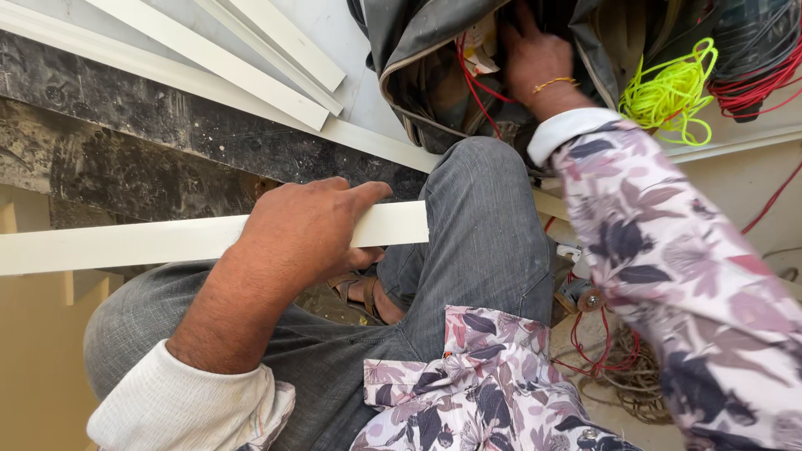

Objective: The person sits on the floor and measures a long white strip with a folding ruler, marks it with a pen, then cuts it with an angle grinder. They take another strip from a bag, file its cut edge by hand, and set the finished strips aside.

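My left hand (pixel 305 227) is wrapped around a long cream strip (pixel 125 244) that runs left to right across my lap, its right end resting against my raised knee (pixel 484 209). Up at the top my right hand (pixel 531 52) reaches into an open grey tool bag (pixel 418 50); its fingers are buried among the contents, so what they touch is hidden. A thin gold bracelet sits on that wrist. Red wires (pixel 476 79) run out of the bag beside the hand.
Several more cream strips (pixel 242 63) lie on the dark stained floor at upper left. A tangle of neon yellow cord (pixel 672 88) and red cable (pixel 756 83) sits upper right. Brown rope (pixel 626 376) and a sandalled foot (pixel 363 292) lie below the knee.
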